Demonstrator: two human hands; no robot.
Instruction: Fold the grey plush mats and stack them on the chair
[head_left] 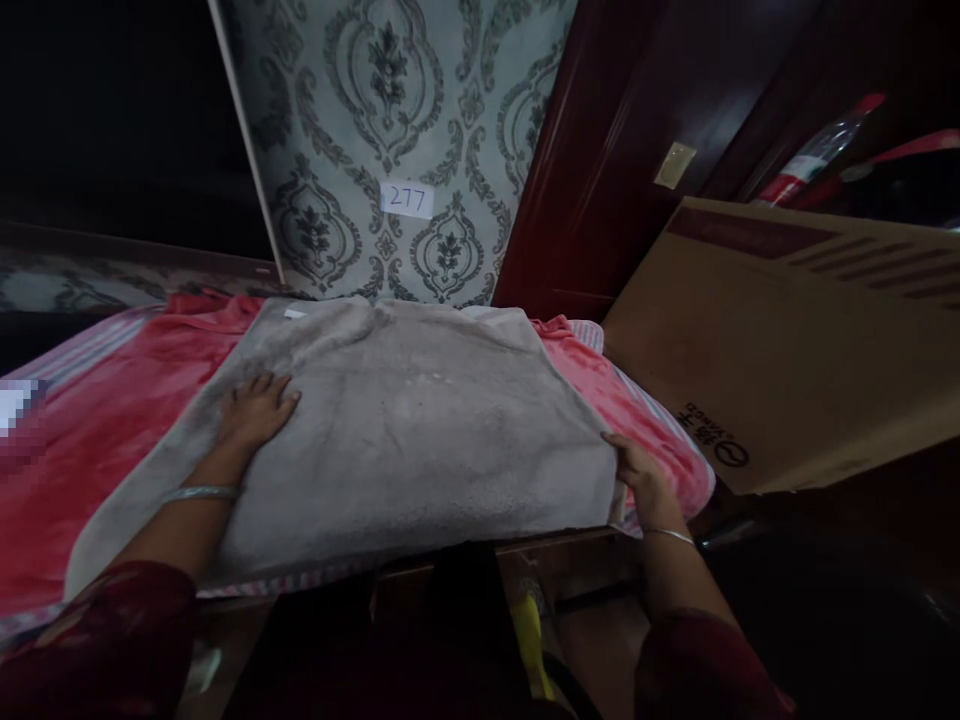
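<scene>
A grey plush cloth [420,440] lies spread over a red blanket, with a small white tag [295,314] near its far left corner. My left hand [259,408] rests palm down on the left part of this cloth, fingers spread. At the near right corner, my right hand [636,468] grips the cloth's edge, thumb on top and the other fingers partly hidden. The red blanket [161,375] shows on both sides of the grey cloth, over a striped cover [112,340].
A large cardboard box [795,340] stands at the right, beside a dark red door panel [600,140]. Behind it is a plastic bottle [817,150]. A dark screen [127,130] is at the left. Patterned wallpaper at the back bears a paper label [406,198] reading 277.
</scene>
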